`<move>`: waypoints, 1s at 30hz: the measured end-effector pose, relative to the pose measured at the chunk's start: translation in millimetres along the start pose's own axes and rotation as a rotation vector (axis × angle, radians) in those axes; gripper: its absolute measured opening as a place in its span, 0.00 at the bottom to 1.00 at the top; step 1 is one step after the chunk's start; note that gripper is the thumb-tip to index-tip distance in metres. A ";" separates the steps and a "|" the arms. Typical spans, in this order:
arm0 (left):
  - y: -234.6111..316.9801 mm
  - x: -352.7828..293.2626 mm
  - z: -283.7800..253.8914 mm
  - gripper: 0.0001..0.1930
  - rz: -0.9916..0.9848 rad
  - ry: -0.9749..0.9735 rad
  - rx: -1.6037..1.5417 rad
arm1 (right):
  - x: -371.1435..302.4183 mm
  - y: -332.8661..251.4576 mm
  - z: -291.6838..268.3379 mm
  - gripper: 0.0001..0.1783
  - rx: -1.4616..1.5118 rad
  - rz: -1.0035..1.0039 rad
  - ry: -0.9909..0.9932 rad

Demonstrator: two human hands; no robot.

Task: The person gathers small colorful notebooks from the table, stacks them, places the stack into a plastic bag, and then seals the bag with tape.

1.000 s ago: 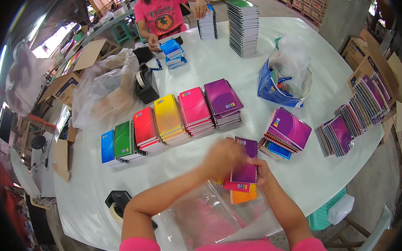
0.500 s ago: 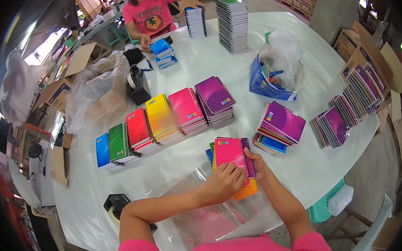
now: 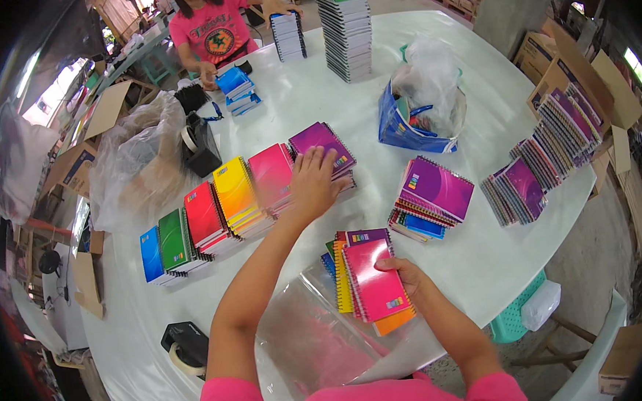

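My right hand (image 3: 405, 275) holds a fanned bundle of spiral notebooks by its right side, thumb on top. A pink notebook (image 3: 373, 278) lies uppermost, with purple, yellow, orange, green and blue ones partly showing beneath. My left hand (image 3: 315, 180) reaches across the table, fingers stretched out over the purple notebook stack (image 3: 325, 143) at the right end of a row. Along that row stand the pink stack (image 3: 269, 170), yellow stack (image 3: 233, 187), red stack (image 3: 204, 213), green stack (image 3: 173, 239) and blue stack (image 3: 151, 253). Clear plastic sheets (image 3: 307, 341) lie under my forearms.
A mixed notebook pile (image 3: 438, 190) sits right of the bundle, with rows of notebooks (image 3: 530, 188) beyond. Tape dispensers (image 3: 186, 345) (image 3: 202, 152), a blue bag (image 3: 412, 132) and a tall notebook stack (image 3: 345, 37) stand around. Opposite, a co-worker (image 3: 215, 30) handles blue notebooks (image 3: 237, 88).
My left hand has left the bundle and moved forward to the purple stack. In my right hand the top pink notebook is now turned the other way round. The view has shifted slightly.
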State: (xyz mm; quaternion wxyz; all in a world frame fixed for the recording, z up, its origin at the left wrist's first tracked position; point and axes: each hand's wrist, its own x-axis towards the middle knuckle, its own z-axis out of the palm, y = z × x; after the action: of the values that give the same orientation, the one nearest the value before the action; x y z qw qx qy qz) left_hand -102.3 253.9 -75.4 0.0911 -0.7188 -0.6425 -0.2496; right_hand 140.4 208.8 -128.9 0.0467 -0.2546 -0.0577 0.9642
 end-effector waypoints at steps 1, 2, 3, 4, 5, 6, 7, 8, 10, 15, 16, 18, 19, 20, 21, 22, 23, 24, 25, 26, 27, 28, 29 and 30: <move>-9.4 0.8 11.4 0.14 -0.018 -0.005 0.108 | 2.8 2.3 3.1 0.29 -0.036 -0.022 0.026; -14.3 3.0 20.1 0.13 -0.034 -0.014 0.208 | 3.2 3.7 8.6 0.29 -0.067 -0.048 0.057; -3.1 14.2 11.1 0.13 -0.046 -0.132 0.222 | 0.7 2.2 9.4 0.29 -0.092 -0.087 0.094; 7.8 23.5 0.6 0.12 -0.058 -0.250 0.238 | -1.1 0.2 7.4 0.29 -0.138 -0.111 0.110; 17.8 29.7 -12.2 0.12 -0.070 -0.371 0.255 | -2.3 1.2 4.7 0.30 -0.181 -0.133 0.126; 18.8 29.2 -19.3 0.11 -0.083 -0.208 0.072 | -2.5 3.9 2.7 0.30 -0.228 -0.144 0.138; 17.8 27.4 -26.0 0.11 -0.095 -0.043 -0.110 | -3.3 6.8 1.2 0.31 -0.276 -0.155 0.151; 17.9 26.3 -35.1 0.11 -0.103 0.127 -0.287 | -4.4 5.3 1.2 0.34 -0.151 -0.119 0.085; 34.6 19.6 -60.7 0.12 -0.121 -0.177 -0.936 | -9.4 1.3 -2.3 0.42 0.115 -0.044 -0.038; 67.1 -52.8 -60.6 0.22 0.404 -0.674 -0.641 | -20.0 13.9 8.7 0.43 -0.021 -0.156 -0.186; 73.4 -74.5 -72.4 0.22 0.412 -0.576 -0.467 | -26.9 17.5 11.0 0.40 -0.153 -0.146 -0.086; 94.9 -117.8 -105.3 0.24 0.404 -0.413 -0.203 | -40.9 27.8 29.2 0.32 -0.234 -0.129 0.046; 107.4 -142.4 -115.5 0.26 0.386 -0.358 -0.103 | -39.3 32.1 33.1 0.32 -0.203 -0.069 0.030; 115.9 -160.9 -121.0 0.27 0.370 -0.302 -0.003 | -37.3 35.5 36.4 0.32 -0.173 -0.013 0.017; 121.1 -178.0 -115.2 0.29 0.280 -0.205 -0.165 | -32.5 40.8 41.3 0.32 -0.147 0.058 -0.006; 123.4 -194.0 -98.2 0.30 0.187 -0.100 -0.323 | -25.1 45.7 46.0 0.37 -0.370 0.078 0.200; 123.4 -203.2 -91.9 0.31 0.101 0.014 -0.474 | -21.2 51.6 51.5 0.40 -0.619 -0.099 0.255; 123.3 -205.0 -99.6 0.38 0.038 0.043 -0.574 | -18.7 56.3 55.5 0.43 -0.862 -0.286 0.309; 123.6 -214.9 -101.8 0.39 -0.174 0.047 -0.760 | -16.5 60.1 59.5 0.46 -1.102 -0.481 0.354; 127.3 -230.2 -101.7 0.41 -0.392 0.058 -0.950 | -19.4 50.3 61.8 0.59 -1.092 -0.512 0.148; 129.8 -240.9 -103.5 0.42 -0.609 0.075 -1.139 | -21.9 50.1 58.6 0.61 -1.132 -0.461 -0.056; 132.2 -248.2 -106.5 0.45 -0.752 0.098 -1.138 | -24.4 52.6 53.7 0.64 -1.160 -0.405 -0.261; 134.7 -254.7 -105.3 0.46 -0.811 0.148 -1.141 | -23.3 58.6 48.0 0.66 -1.175 -0.347 -0.467; 141.9 -261.5 -101.3 0.47 -0.873 0.192 -1.147 | -23.2 77.5 39.9 0.70 -1.397 -0.493 -0.392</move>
State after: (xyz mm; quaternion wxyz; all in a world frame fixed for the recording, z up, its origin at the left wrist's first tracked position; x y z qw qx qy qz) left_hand -2.3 -43.9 -86.0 -0.3522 -0.3065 -0.6279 -0.6227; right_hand 136.0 125.9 -93.6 0.0775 -0.0293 -0.7160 0.6931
